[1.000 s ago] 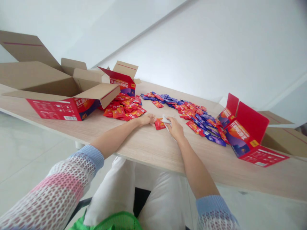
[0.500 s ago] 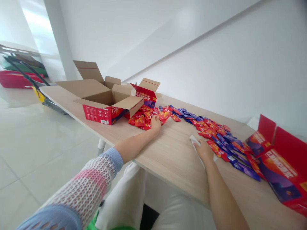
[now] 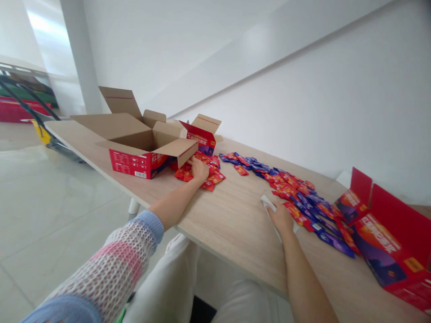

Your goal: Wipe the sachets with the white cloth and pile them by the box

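Here's your left hand [image 3: 199, 171] at eleven o'clock, down among flat, red-and-orange, foil-like sachets [image 3: 215, 176], its grip too hidden to tell, while at one o'clock your right hand [image 3: 282, 218] pinches a thin white sheet [image 3: 268, 202], and those sachets look light, soft, slippery, best taken by an edge.

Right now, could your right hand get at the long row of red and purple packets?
Probably yes: the right hand is close beside the row of packets, and nothing seems to stand between them. It holds a white cloth or tissue, though, which might hinder picking one up.
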`<state>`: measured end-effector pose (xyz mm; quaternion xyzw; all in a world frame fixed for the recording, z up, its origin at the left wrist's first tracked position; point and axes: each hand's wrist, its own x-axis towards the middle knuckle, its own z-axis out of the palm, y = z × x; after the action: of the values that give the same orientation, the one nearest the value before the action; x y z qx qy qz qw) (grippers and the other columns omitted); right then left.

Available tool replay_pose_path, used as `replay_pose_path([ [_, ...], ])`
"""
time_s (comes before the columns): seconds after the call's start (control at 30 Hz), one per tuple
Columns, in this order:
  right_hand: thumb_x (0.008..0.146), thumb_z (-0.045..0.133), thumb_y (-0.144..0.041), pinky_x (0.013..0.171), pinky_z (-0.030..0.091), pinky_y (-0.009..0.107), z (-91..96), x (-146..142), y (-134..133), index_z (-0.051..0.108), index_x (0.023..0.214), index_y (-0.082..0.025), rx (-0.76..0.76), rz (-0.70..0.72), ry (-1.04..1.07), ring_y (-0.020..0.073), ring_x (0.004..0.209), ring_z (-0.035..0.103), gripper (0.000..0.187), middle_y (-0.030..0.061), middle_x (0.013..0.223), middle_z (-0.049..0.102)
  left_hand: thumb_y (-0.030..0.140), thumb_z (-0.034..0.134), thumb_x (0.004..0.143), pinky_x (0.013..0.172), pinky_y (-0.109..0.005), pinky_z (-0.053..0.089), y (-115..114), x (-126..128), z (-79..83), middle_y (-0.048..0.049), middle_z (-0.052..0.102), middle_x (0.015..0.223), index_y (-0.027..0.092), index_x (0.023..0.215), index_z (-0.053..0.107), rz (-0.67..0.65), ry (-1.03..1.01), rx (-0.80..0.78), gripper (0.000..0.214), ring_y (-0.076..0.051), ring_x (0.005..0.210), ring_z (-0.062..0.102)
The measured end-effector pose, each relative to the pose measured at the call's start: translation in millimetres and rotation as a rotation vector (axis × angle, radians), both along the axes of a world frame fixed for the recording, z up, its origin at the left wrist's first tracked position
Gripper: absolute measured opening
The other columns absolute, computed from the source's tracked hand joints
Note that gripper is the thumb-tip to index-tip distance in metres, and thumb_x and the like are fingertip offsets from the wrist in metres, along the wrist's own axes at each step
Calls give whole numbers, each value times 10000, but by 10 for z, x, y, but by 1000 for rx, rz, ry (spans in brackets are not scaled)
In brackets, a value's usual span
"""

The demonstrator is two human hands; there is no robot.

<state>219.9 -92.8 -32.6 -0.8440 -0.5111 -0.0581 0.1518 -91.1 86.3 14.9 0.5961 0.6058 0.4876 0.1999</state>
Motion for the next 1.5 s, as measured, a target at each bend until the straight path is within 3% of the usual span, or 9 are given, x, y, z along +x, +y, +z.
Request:
replay_pose_path([
  [0.1,873,453,-424,809,459,332,16,-20,-12,584,1200,-177,-8,-5,4,263,1050,593,431,134,1104,643,123,534,801,787,-361,472,14,20,-29,-269,405,1299,61,1245,397,260,151,-11,469,-308,984,617],
  [0.13,872,454,-423,805,458,332,21,-26,-13,584,1199,-174,-11,-8,4,265,1048,593,431,133,1106,642,138,545,795,759,-349,479,22,20,-42,-243,443,1265,78,1212,442,250,202,-7,434,-296,949,629],
  [0.27,870,453,-425,770,463,341,30,-39,-12,586,1200,-185,-3,-17,1,271,1022,601,429,127,1097,646,180,491,837,750,-324,471,66,-10,-85,-119,627,1055,187,981,626,68,285,36,198,-258,924,633],
  [0.33,868,457,-425,766,461,339,31,-40,-13,592,1197,-191,2,-18,3,269,1016,603,425,127,1079,653,200,470,846,737,-320,464,81,-23,-86,-87,678,946,208,875,667,19,260,74,199,-250,897,634],
  [0.47,865,468,-425,762,457,328,36,-41,-23,606,1177,-186,-1,-20,4,267,1014,605,417,133,1065,656,205,474,823,712,-282,452,55,2,-56,-69,709,828,176,796,708,-28,187,185,238,-215,810,639],
  [0.6,863,473,-437,728,458,337,49,-45,-33,600,1182,-198,2,-21,-5,281,999,610,418,131,1080,652,189,466,805,656,-243,439,-8,75,-55,-54,702,717,129,755,725,-161,168,221,271,-178,711,629],
  [0.83,858,508,-405,788,438,313,29,-17,9,605,1172,-175,5,2,6,257,1022,597,402,138,1082,647,186,485,776,638,-238,417,-51,135,-127,-15,713,749,179,726,723,-233,261,425,244,-170,710,623],
  [1.13,860,516,-402,806,421,301,56,-49,-6,595,1185,-193,-7,20,8,243,1026,590,394,127,1106,632,172,485,776,635,-255,412,-139,230,-158,-26,696,758,177,747,698,-294,338,561,216,-172,697,610],
  [1.5,857,528,-392,811,409,305,80,-132,-48,583,1191,-202,-33,60,2,238,1024,574,389,123,1115,608,156,488,729,540,-255,383,-452,576,-371,-47,666,780,178,749,668,-730,767,651,182,-174,655,595],
])
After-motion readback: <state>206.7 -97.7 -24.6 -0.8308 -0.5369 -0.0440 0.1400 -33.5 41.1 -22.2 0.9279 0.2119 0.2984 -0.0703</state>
